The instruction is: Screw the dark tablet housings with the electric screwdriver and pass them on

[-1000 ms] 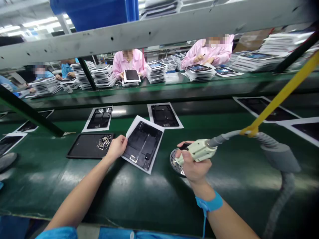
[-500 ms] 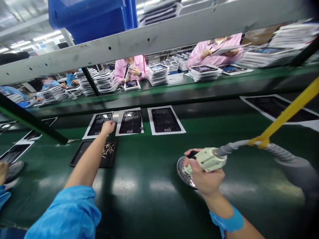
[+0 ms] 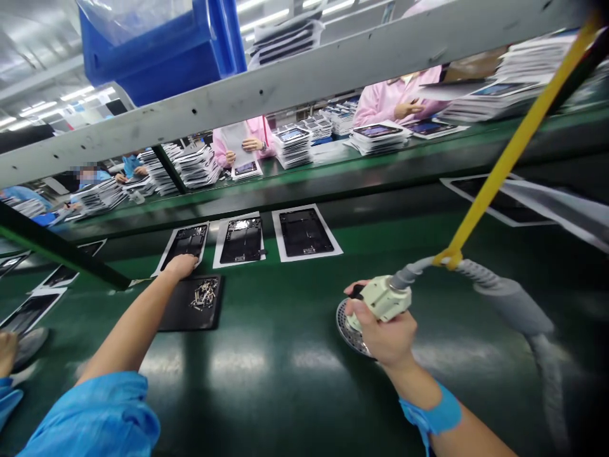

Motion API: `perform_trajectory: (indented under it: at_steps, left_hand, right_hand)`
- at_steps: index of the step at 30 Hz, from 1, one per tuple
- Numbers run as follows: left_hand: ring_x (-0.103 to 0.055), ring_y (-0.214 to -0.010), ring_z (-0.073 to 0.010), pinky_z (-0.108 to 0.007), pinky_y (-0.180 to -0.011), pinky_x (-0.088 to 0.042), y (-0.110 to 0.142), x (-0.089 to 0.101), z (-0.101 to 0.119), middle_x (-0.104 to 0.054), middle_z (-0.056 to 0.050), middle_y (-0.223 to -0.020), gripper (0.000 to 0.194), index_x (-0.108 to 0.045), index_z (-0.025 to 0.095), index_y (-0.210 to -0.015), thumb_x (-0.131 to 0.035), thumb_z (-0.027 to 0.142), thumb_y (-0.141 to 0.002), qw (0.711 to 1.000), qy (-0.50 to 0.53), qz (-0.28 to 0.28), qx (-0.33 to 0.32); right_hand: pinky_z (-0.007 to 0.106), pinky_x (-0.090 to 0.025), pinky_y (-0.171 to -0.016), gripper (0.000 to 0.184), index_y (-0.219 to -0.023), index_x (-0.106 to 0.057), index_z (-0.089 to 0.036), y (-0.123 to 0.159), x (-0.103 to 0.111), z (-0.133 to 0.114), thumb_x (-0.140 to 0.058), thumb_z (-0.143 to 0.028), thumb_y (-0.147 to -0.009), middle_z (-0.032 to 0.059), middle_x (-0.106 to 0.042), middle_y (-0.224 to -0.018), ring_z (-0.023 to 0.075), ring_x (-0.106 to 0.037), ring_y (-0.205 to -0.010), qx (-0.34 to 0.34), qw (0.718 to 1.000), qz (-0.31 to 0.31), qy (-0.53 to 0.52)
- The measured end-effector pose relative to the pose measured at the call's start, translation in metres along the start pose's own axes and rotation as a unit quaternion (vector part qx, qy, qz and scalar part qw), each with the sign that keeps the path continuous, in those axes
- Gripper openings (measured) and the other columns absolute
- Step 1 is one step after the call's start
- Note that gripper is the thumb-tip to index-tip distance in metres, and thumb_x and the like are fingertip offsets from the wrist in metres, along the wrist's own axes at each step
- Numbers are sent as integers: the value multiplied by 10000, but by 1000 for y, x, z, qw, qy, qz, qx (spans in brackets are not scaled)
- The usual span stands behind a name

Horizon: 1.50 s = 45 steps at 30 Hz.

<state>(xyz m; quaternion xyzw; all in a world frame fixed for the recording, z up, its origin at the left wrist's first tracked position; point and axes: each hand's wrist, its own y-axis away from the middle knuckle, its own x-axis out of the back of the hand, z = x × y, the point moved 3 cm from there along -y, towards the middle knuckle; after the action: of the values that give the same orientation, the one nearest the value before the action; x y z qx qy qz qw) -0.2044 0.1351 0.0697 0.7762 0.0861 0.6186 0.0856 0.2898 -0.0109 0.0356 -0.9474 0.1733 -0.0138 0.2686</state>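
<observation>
My left hand reaches to the lower edge of the leftmost tablet housing, which lies on a white sheet. Its fingers are drawn together, and I cannot make out what is between them. Just below is a dark flat tray with a pile of small metallic parts. My right hand is wrapped round a pale green corded hand tool. The tool's round perforated head faces the green worktop. Two more tablet housings, a middle one and a right one, lie on white sheets.
A yellow strap holds up the tool's grey cable. A white beam crosses overhead, bearing a blue bin. Co-workers in pink sit behind stacks of sheets. Another person's hand is at the far left.
My left hand has moved left and down, to the leftmost housing's lower edge. My right hand still holds the tool, almost in place. The view has shifted slightly, and the strap appears further left.
</observation>
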Motion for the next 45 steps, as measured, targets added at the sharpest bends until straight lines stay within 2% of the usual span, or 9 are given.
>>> perform_trajectory:
  at_steps: [6,13,19,26,31,36,39,42,45]
  left_hand:
    - [-696,-1071,-292,-335,-964,-498,19,45,28,-737,-125,-1085,206,-706,204,-888,-501,178,-892,997,-32,60,-41]
    - [-695,-947,-264,-353,-866,-529,138,86,189,-710,-122,-1028,230,-709,222,-923,-523,90,-891,973,-21,62,-220]
    - [-674,-762,-226,-350,-615,-528,254,37,302,-703,-92,-876,129,-696,163,-936,-586,97,-927,868,-36,64,-491]
    - [-580,-513,-165,-290,-320,-286,289,-57,358,-624,-84,-663,239,-639,154,-815,-524,260,-997,790,19,53,-610]
    - [-666,-701,-176,-305,-549,-523,270,-50,314,-714,-38,-853,158,-633,234,-949,-594,381,-992,803,148,60,-574]
    - [-715,-910,-221,-320,-801,-546,190,-11,177,-742,-75,-979,205,-707,207,-982,-502,202,-986,957,166,111,-210]
    - [-722,-949,-260,-352,-839,-545,155,-11,101,-753,-105,-1059,214,-739,191,-989,-528,204,-953,987,118,100,-54]
    - [-724,-965,-240,-324,-880,-540,143,-20,66,-765,-78,-1031,217,-762,216,-962,-547,214,-932,989,114,83,-44]
    - [-726,-992,-232,-313,-899,-540,143,-28,66,-762,-84,-1082,255,-775,226,-1014,-531,208,-940,991,89,72,-66]
  right_hand:
    - [320,-626,-606,233,-953,-704,-197,-2,-1,-1,-777,-387,-838,38,-756,-776,184,-699,-571,6,1000,8,12]
    - [288,-583,-530,211,-923,-704,-180,-2,-3,-2,-758,-357,-822,23,-733,-712,162,-664,-511,-25,1000,1,-5]
    - [297,-580,-566,207,-930,-694,-187,-3,-3,0,-748,-353,-818,10,-713,-682,160,-655,-522,-26,1000,-4,-3]
    - [327,-585,-594,237,-940,-692,-200,0,-2,5,-758,-396,-823,43,-745,-790,175,-661,-570,-34,999,-4,-2]
    - [367,-620,-690,238,-930,-706,-194,0,1,7,-774,-389,-813,61,-767,-823,211,-712,-658,-25,1000,-4,12]
    - [360,-621,-664,211,-877,-708,-191,-1,0,6,-769,-383,-814,65,-770,-825,206,-709,-636,-23,1000,-4,18]
    - [364,-625,-679,216,-905,-711,-189,-1,0,5,-766,-379,-817,67,-772,-832,211,-718,-651,-24,1000,-5,16]
    - [391,-635,-742,225,-930,-724,-189,-1,0,6,-761,-385,-825,75,-777,-854,228,-739,-708,-19,999,-8,24]
    - [402,-639,-756,227,-927,-730,-189,-1,1,8,-760,-390,-827,79,-779,-858,241,-751,-737,-16,999,-7,27]
